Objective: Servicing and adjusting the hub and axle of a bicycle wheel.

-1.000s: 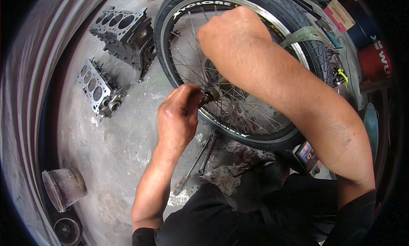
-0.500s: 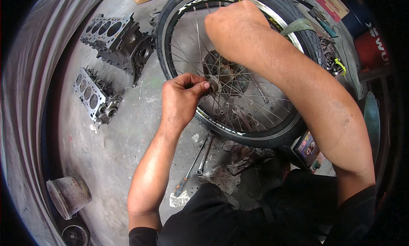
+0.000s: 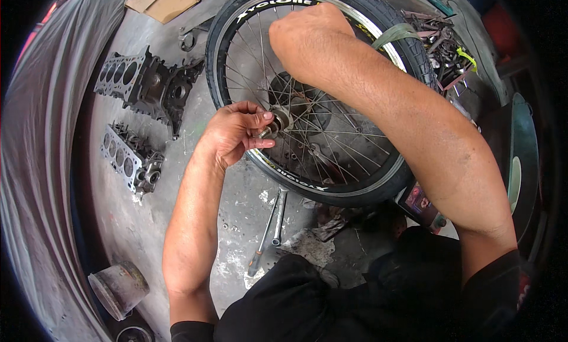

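A bicycle wheel (image 3: 349, 195) with a black tyre, silver rim and thin spokes stands tilted in front of me. At its metal hub (image 3: 284, 119), my left hand (image 3: 231, 131) has thumb and fingers round the axle end (image 3: 265, 132), with one lower finger stretched out beneath it. Any small part between those fingertips is hard to make out. My right hand (image 3: 310, 34) is closed in a fist at the far rim, and my forearm crosses over the spokes. Its fingers are mostly hidden behind the back of the hand. A greenish strap (image 3: 395, 34) wraps the tyre at upper right.
On the floor at left lie an engine block (image 3: 139, 81) and a cylinder head (image 3: 124, 155). A screwdriver (image 3: 255, 262) and a wrench (image 3: 280, 220) lie near my knee. A dirty bucket (image 3: 121, 289) is at lower left, a cardboard box (image 3: 163, 5) at the back, piled tools (image 3: 441, 52) at right.
My left fingers have loosened from a tight pinch at the axle end, with one finger now stretched out below. The right hand stays at the far rim. The whole view has shifted slightly.
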Tool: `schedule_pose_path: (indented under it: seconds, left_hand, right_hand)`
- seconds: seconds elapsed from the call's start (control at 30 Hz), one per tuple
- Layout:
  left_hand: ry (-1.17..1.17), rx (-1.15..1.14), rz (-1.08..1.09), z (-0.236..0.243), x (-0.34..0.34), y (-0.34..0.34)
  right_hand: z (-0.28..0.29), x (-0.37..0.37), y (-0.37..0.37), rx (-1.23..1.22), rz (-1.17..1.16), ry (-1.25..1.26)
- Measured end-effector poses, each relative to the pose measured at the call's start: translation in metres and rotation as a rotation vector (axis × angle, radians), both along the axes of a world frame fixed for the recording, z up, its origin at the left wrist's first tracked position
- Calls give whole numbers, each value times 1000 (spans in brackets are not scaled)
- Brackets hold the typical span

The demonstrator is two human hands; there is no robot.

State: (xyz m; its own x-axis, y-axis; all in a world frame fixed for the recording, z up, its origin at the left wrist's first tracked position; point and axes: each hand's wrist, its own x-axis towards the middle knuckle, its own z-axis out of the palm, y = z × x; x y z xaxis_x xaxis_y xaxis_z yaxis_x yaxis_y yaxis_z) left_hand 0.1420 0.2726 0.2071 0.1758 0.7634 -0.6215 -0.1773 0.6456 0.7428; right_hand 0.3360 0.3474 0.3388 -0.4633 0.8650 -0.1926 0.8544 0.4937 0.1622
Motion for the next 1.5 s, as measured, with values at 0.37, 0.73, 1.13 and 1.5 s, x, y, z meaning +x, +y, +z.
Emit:
schedule_pose_path:
  seconds: [0.37,0.73,1.13,1.5]
  left_hand:
    - [1143,632,-361,30,65,-5]
    - [75,375,215,-56,26,-47]
    - [1397,-99,389,-174,-197,-314]
    - [1501,118,175,-229,-177,-317]
  right_hand:
    - [-25,37,26,-43,-58,101]
    - [-109,60,65,-206,-136,186]
    - [-229,92,94,-493,-354,244]
    - [-234,87,80,-491,-408,286]
